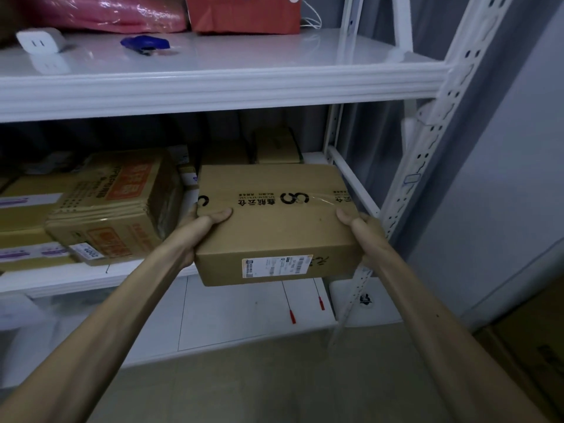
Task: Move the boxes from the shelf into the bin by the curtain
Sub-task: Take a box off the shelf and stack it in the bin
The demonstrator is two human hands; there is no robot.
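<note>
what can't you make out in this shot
Head view:
The bin: none recognisable in frame.
Fingers of the left hand and right hand: hidden behind the sides of the brown cardboard box they hold; only the thumbs show.
Print on the white shipping label: too small.
Top of the red paper bag on the upper shelf: cut off by the frame's upper edge.

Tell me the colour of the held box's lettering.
Black, on the brown box; head view.

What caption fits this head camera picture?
Left hand and right hand hold a box at the shelf.
</note>
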